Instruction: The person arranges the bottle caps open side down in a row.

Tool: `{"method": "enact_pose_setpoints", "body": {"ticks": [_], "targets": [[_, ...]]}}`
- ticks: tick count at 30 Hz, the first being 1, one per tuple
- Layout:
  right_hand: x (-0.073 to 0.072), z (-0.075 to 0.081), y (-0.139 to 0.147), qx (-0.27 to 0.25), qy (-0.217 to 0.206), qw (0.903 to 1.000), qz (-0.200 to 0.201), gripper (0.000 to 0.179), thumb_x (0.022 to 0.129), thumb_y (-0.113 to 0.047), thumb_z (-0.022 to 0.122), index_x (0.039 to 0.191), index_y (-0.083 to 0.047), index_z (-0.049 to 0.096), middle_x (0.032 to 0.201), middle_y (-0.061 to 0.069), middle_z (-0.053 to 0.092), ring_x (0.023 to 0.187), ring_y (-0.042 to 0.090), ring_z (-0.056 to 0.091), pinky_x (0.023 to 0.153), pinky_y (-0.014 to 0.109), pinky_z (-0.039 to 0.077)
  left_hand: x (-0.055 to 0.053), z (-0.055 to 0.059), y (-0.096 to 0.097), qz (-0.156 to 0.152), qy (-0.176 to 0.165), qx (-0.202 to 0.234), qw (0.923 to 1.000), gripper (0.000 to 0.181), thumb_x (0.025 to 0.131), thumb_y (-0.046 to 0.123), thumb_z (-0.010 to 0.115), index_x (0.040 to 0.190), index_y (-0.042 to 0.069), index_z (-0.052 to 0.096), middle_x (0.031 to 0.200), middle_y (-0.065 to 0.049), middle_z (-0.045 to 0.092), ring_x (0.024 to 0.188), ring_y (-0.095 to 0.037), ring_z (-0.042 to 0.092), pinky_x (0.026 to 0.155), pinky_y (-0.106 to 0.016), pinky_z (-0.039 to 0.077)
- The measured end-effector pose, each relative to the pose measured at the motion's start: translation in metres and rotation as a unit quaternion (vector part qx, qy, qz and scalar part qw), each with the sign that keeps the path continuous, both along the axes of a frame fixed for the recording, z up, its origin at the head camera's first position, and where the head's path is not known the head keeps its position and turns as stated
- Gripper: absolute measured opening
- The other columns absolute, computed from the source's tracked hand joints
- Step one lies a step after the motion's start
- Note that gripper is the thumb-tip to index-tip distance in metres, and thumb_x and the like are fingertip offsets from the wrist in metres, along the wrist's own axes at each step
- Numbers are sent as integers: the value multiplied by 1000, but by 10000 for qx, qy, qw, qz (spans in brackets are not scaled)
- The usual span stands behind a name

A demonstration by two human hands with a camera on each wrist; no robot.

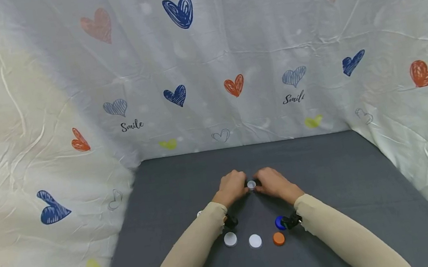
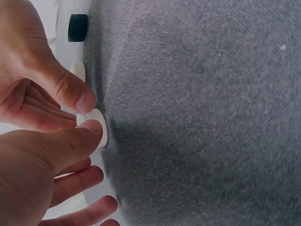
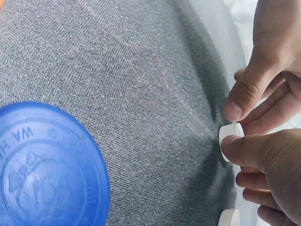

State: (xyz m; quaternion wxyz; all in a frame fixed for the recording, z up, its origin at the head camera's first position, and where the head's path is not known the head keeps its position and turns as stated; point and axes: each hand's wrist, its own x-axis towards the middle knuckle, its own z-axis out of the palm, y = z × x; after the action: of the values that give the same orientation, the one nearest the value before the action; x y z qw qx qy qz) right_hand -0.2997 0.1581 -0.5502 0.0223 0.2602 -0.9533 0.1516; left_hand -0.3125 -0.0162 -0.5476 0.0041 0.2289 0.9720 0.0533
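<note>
Both hands meet at one white bottle cap [image 1: 251, 185] near the middle of the dark cloth. My left hand [image 1: 231, 188] holds its left side, the thumb lying across the cap's near face in the left wrist view. From the other side, my right hand [image 1: 275, 183] grips the same cap, its thumb over the right part in the right wrist view. The cap stands close over the cloth, its face partly hidden by the thumbs. Behind the right hand in the head view, but visible in the left wrist view, are another white cap [image 2: 78, 71] and a black cap [image 2: 78, 28].
Nearer on the grey cloth [image 1: 324, 159] lie two white caps, one left [image 1: 230, 239] and one central [image 1: 255, 241], plus an orange cap [image 1: 278, 238]. A blue cap [image 3: 51, 174] sits below the right wrist. The left sleeve partly hides another white cap [image 1: 199, 213]. Heart-printed curtains surround the table.
</note>
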Motion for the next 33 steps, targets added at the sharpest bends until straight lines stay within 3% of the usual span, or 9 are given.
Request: {"method": "enact_pose_setpoints", "body": {"ticks": [9, 23, 28, 33], "targets": [[2, -1, -5, -65, 29, 10000, -29, 5, 86, -19, 80, 85, -15, 78, 77, -2, 71, 68, 14, 62, 63, 36, 51, -1, -7, 2, 95, 23, -61, 9999, 23, 87, 40, 78, 73, 25, 68, 75, 2, 63, 64, -14, 58, 56, -37, 50], [3, 1, -5, -175, 34, 9998, 35, 8, 86, -20, 80, 92, -13, 80, 86, 1, 74, 77, 19, 68, 71, 39, 55, 4, 1, -2, 63, 164, 39, 9998, 19, 88, 36, 78, 76, 22, 72, 73, 2, 65, 61, -12, 57, 53, -34, 49], [7, 2, -5, -327, 198, 9991, 177, 9, 86, -18, 80, 94, -14, 79, 90, 1, 75, 84, 21, 69, 76, 41, 56, 9, 5, -6, 45, 207, 18, 9998, 21, 89, 37, 77, 77, 20, 72, 73, 2, 65, 61, -12, 58, 54, -35, 50], [12, 9, -4, -486, 511, 9970, 324, 11, 85, -16, 80, 95, -12, 78, 92, 2, 74, 87, 21, 69, 79, 43, 56, 14, 12, -12, -122, 481, 116, 9987, 14, 89, 35, 76, 86, 22, 79, 76, 4, 70, 66, -12, 62, 57, -35, 52]]}}
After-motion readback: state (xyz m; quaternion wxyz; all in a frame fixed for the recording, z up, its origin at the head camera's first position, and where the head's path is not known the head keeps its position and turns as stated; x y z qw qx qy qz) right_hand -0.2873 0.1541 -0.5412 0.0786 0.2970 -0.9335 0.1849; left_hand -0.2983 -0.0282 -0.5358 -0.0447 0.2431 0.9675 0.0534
